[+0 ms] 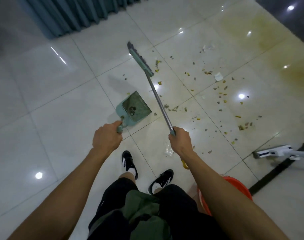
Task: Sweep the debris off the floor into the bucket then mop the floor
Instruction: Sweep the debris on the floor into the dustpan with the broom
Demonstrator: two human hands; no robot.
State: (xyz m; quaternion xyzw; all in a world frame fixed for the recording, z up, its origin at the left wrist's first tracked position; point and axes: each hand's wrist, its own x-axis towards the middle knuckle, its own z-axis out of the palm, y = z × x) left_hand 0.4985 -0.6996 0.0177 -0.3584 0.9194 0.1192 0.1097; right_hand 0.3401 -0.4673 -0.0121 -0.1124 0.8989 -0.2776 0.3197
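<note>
My left hand (107,136) grips the handle of a teal dustpan (132,108), which holds a small clump of debris. My right hand (179,140) grips the metal handle of a broom (160,103). Its teal head with dark bristles (140,59) is off to the far side of the dustpan. Scattered debris (217,94), yellow and grey bits plus scraps of white paper, lies across the glossy tiles to the right of the broom. An orange bucket (241,187) stands by my right leg, partly hidden behind my right forearm.
A white mop head (276,152) lies on the floor at the right edge. Blue-grey curtains (69,16) hang at the back left. A yellowish stain (277,54) spreads over the tiles at the far right. A clear wrapper (168,150) lies near my feet.
</note>
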